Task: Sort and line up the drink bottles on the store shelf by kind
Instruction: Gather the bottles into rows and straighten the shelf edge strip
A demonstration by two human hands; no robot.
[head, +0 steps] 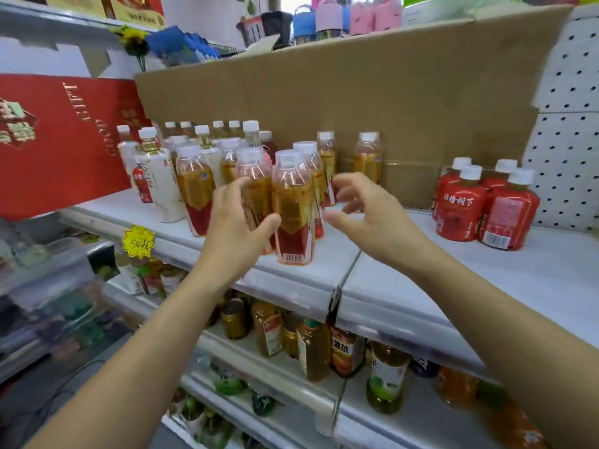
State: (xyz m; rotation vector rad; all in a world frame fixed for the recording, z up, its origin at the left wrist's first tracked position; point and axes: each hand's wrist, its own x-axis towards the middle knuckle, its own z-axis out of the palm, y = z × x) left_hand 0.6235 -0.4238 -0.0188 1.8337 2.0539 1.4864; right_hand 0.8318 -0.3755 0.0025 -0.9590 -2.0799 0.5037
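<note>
Head view: on the store shelf [421, 286], a person's left hand [235, 222] cups a cluster of amber tea bottles [293, 218], thumb against the front one; whether it grips cannot be told. The right hand [372, 218] hovers just beside them, fingers spread and loosely curled, holding nothing. 4 red bottles [460, 202] stand well apart to the right, white bottles [162, 186] to the left. Full, the plastic tea bottles look fairly heavy, slick and easily toppled; the labelled middle seems the best hold.

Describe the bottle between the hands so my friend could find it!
Find the white shelf backed by brown cardboard. Among the amber bottles there, this bottle stands nearest the front edge. Unlike its neighbours, it shows a barcode low on its red label.
</note>
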